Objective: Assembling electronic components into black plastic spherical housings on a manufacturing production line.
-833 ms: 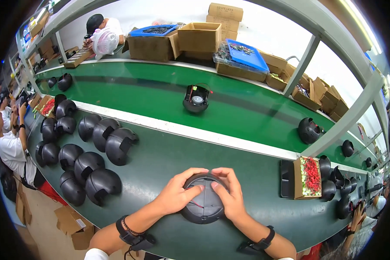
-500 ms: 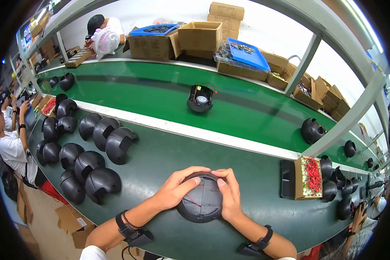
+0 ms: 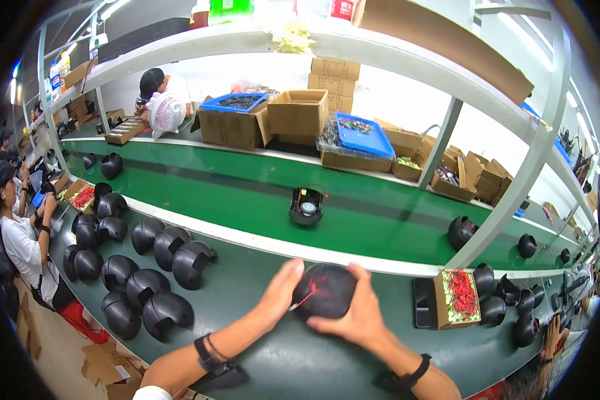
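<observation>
Here the left hand and right hand, fingers spread and curled, clasp a black helmet between them on the dark green surface.

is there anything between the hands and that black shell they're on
Nothing visible. Both hands are already on the black shell: the left hand cups its left side and the right hand wraps its right and near side. A thin red strand lies on the shell by the left fingers.
</observation>
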The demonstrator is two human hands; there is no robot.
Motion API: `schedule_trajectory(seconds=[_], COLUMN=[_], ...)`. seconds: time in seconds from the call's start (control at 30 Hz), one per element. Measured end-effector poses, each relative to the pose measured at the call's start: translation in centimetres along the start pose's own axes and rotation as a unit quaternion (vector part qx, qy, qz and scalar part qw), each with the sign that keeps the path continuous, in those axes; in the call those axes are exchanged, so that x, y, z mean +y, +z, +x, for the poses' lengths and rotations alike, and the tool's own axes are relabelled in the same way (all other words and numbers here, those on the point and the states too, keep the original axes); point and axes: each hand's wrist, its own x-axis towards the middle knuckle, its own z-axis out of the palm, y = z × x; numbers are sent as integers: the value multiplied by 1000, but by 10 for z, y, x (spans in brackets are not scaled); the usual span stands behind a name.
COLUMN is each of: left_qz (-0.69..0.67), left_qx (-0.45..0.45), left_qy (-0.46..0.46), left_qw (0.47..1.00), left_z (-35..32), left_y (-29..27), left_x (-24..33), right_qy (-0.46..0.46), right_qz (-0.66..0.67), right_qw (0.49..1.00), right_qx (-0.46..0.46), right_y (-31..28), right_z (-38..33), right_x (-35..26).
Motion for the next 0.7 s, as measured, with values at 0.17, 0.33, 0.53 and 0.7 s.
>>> schedule_trajectory(seconds=[0.17,0.33,0.53,0.7], left_qz=[124,16,-43,61], left_qx=[210,195,131,73], left_qy=[-43,-84,-7,116], left_qw=[969,977,990,989], left_z=[161,186,63,-48], left_y=[-20,-11,-4,-7], left_x=[-5,-7,12,7], right_qy=[45,82,33,2], right_qz=[-66,-100,-224,222], right_qw=[978,969,921,975], right_qx=[193,211,317,12], right_y=[-16,0,0,33], right_z=[129,189,172,44], right_x=[76,117,85,-40])
